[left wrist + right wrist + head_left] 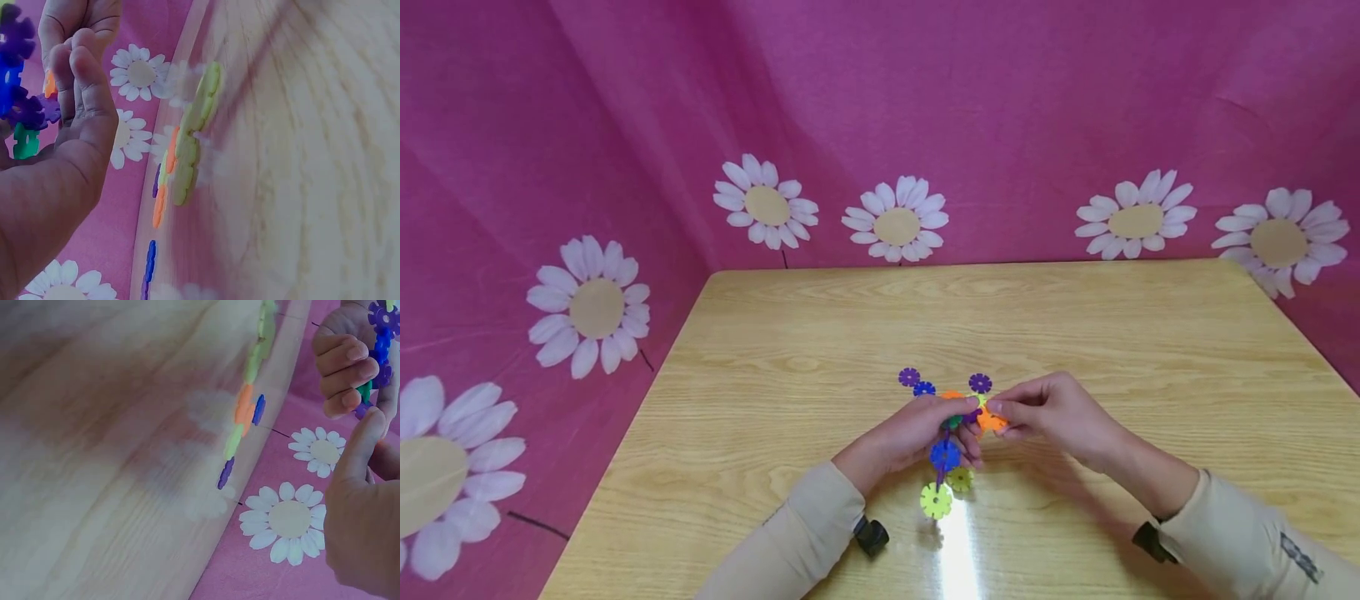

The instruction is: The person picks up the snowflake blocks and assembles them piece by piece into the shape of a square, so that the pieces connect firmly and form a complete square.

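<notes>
My left hand (pixel 906 435) holds a joined chain of notched plastic snowflake discs; a purple one, a blue disc (pixel 945 456) and a yellow-green disc (pixel 936 501) hang toward me. In the left wrist view, a green disc (pixel 25 142) sits in the palm side of the chain, beside purple discs (pixel 25 107). My right hand (pixel 1063 417) meets the left at the chain's far end, thumb and fingertips pinching a small orange disc (pixel 50 84) against a purple one. Its fingers cover most of that piece.
On the wooden table (pixel 760 375), beneath and beyond the hands, lie more discs: purple (pixel 909 377), blue (pixel 925 388), another purple (pixel 980 383), and orange and yellow-green ones (pixel 187 162). A pink cloth (pixel 1000 100) with white daisies hangs along the back and left edges.
</notes>
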A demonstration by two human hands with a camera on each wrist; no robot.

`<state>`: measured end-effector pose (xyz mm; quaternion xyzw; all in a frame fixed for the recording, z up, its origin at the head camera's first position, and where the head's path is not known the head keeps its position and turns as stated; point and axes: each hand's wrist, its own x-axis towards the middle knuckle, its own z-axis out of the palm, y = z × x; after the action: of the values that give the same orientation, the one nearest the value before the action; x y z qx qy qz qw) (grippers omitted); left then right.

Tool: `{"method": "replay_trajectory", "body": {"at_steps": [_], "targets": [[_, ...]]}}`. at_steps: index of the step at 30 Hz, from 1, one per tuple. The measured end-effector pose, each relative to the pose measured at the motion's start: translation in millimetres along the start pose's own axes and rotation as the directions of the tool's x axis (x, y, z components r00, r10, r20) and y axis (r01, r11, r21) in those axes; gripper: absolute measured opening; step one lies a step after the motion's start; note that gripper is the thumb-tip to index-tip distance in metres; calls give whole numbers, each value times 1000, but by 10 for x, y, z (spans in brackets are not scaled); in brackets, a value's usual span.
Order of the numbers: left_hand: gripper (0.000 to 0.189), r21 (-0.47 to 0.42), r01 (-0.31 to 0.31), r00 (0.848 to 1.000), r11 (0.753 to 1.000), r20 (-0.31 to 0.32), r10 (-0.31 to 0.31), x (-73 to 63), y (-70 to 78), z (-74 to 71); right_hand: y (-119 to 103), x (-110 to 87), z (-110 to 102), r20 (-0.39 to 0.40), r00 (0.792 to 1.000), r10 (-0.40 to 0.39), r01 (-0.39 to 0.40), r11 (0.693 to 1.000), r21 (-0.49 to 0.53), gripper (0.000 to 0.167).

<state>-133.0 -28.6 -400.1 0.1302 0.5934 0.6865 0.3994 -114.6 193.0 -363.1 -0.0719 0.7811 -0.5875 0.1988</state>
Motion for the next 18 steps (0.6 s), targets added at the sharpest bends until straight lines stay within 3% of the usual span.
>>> {"method": "replay_trajectory", "body": {"at_steps": [9, 14, 18], "targets": [[41, -37, 13, 1000, 999, 8, -13, 22, 5, -29, -47, 86, -30, 37, 999, 23, -23, 1000, 9, 32], [41, -50, -40, 999, 998, 11, 41, 16, 0, -4, -93, 123, -49, 71, 997, 40, -41, 999, 18, 32], [43, -52, -66, 998, 997, -7, 65, 25, 11, 12, -130, 126, -54, 54, 997, 47, -48, 999, 20, 34]]}}
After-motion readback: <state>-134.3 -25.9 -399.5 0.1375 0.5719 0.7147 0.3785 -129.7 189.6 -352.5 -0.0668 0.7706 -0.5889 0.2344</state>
